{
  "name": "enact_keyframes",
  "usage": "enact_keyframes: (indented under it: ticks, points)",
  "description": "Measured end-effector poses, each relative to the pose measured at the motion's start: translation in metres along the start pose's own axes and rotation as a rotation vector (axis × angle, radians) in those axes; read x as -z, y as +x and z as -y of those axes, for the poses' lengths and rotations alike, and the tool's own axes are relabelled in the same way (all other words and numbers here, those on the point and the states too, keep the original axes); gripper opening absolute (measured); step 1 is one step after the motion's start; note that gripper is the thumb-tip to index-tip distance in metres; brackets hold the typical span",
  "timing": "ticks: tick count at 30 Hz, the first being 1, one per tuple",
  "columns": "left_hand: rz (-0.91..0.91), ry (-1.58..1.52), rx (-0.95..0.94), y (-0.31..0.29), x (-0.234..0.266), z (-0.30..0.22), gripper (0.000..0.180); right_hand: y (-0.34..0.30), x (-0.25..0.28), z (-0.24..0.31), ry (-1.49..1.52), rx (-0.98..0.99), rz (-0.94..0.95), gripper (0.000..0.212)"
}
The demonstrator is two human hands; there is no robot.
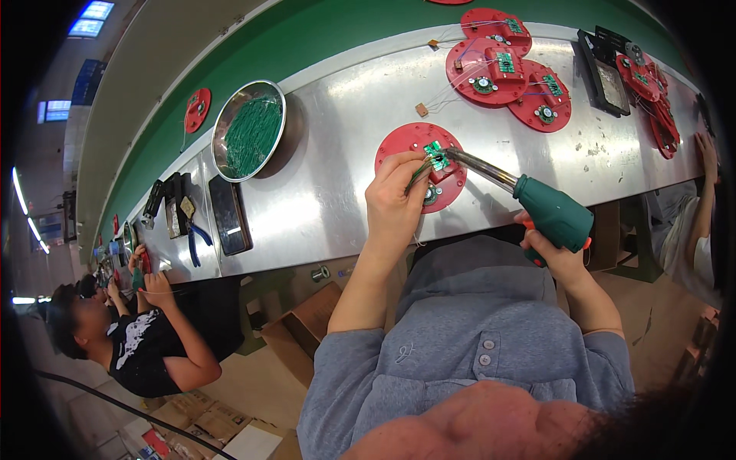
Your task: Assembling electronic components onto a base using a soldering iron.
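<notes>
1. on the silver metal tabletop [330,169], before the person, lies a round red plastic disc [395,146] bearing a small green circuit board [437,156].
2. the left hand [392,199], with thin green strands [416,178] between its fingers, is over the disc's left front part.
3. to its right, the right hand [548,249] holds a green pistol-shaped soldering tool [553,213], tip at the board.
4. left of the disc stands a round silver metal bowl [219,149], green wires [253,134] inside.
5. before the bowl lies a flat black rectangular slab [230,215]; left of that, blue-handled pliers [197,239].
6. behind the disc, rightward, three round red discs [460,69] overlap.
</notes>
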State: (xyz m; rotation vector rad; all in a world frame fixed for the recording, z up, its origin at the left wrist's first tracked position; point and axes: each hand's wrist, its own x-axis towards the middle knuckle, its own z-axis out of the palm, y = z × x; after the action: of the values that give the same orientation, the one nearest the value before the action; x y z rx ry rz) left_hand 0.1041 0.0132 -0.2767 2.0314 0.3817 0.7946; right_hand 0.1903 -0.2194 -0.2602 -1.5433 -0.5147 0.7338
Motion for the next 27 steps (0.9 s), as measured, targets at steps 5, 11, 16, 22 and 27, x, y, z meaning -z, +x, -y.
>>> enact_keyframes:
  ticks: [5,11,16,22,27]
  points:
    - [0.003,-0.001,0.005,0.000,-0.001,-0.001,0.009,0.001,0.001,0.006,-0.056,-0.070,-0.026,0.023]
    - [-0.009,0.019,-0.014,0.000,-0.001,0.000,0.009,0.002,0.006,0.007,-0.143,-0.034,0.071,0.026]
    - [0.004,0.014,0.017,0.000,-0.001,-0.001,0.012,0.006,0.000,0.008,-0.161,-0.003,-0.046,0.019]
    - [0.011,0.022,0.008,0.001,-0.001,-0.001,0.012,0.006,0.000,0.012,-0.208,-0.009,-0.039,0.020]
    - [0.014,0.026,0.007,0.002,-0.001,-0.002,0.012,0.006,0.000,0.015,-0.254,0.058,-0.016,0.020]
